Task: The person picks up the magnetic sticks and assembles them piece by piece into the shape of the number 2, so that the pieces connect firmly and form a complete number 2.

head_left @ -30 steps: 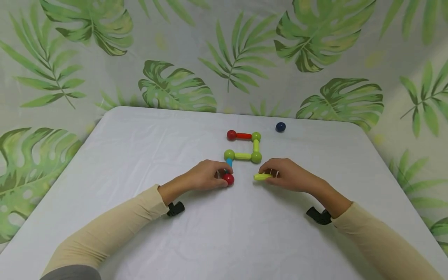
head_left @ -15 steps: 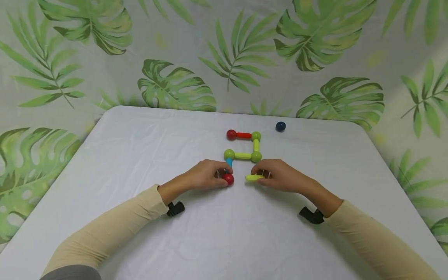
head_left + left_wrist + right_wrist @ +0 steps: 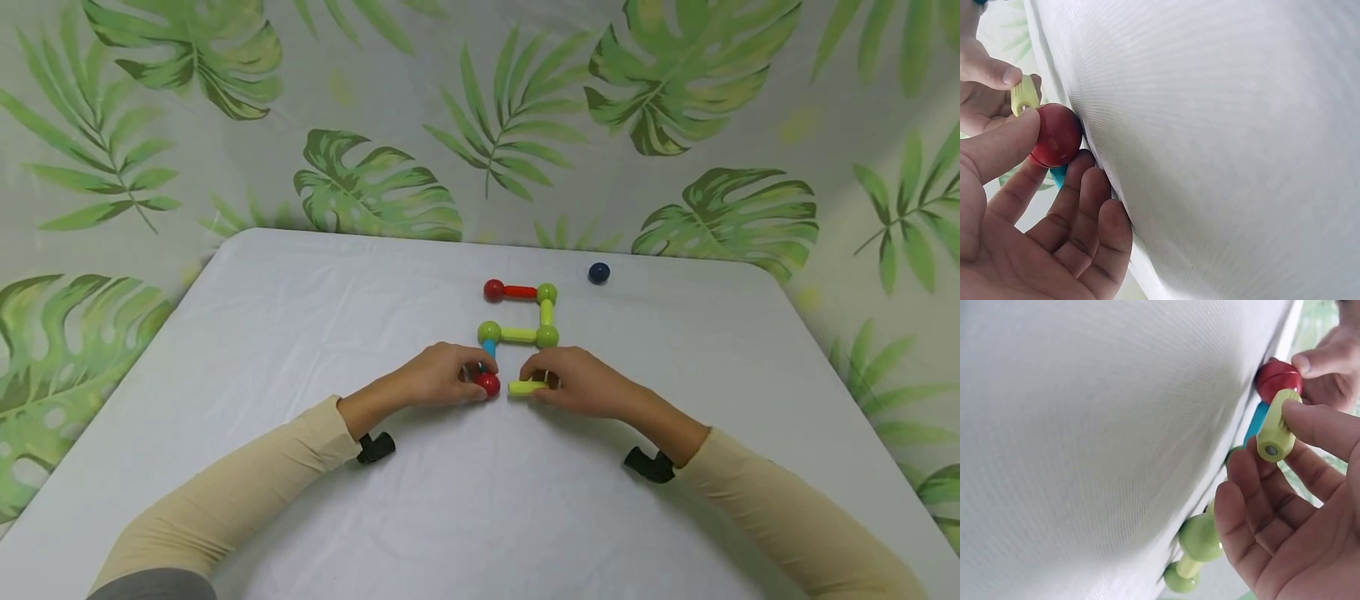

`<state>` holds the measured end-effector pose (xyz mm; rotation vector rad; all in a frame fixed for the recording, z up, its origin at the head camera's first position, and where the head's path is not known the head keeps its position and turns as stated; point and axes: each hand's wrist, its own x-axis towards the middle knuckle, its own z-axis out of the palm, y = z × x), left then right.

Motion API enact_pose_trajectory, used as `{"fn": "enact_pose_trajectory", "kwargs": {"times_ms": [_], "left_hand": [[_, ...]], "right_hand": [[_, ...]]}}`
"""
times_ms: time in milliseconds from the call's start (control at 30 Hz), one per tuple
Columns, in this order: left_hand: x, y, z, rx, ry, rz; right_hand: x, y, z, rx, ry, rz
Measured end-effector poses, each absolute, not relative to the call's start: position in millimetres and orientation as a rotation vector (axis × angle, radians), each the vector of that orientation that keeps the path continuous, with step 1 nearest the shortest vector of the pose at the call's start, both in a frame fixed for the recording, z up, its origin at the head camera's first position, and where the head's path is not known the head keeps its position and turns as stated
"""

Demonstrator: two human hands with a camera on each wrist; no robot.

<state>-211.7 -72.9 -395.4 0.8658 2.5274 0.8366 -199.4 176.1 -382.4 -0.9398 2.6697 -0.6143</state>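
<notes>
My left hand [image 3: 442, 375] pinches a red ball [image 3: 489, 384] at the near end of a joined chain of balls and rods. A blue rod [image 3: 489, 350] links that ball to a green ball [image 3: 489, 332]. In my right hand [image 3: 581, 381], thumb and fingers pinch a loose yellow-green rod [image 3: 526, 388], lying crosswise just right of the red ball. A round metal disc shows in the rod's end [image 3: 1271, 450] in the right wrist view. In the left wrist view my thumb [image 3: 1010, 140] presses the red ball [image 3: 1059, 134] from one side.
Beyond my hands the chain runs on through a yellow-green rod [image 3: 517, 335], a corner green ball [image 3: 547, 336], another green ball [image 3: 547, 292] and a red rod [image 3: 520, 292] to a far red ball [image 3: 493, 290]. A dark blue ball [image 3: 598, 272] lies apart near the table's [image 3: 337, 283] back edge.
My right hand has moved left with the yellow-green rod, bringing its end close to the red ball. My left hand has stayed in place on that ball.
</notes>
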Motion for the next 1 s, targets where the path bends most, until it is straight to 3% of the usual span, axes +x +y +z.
{"fn": "enact_pose_trajectory", "kwargs": {"times_ms": [1000], "left_hand": [[-211.2, -71.8, -395.0, 0.880, 2.534, 0.821]], "right_hand": [[-195.8, 165.4, -381.5, -0.923, 2.701, -0.604]]}}
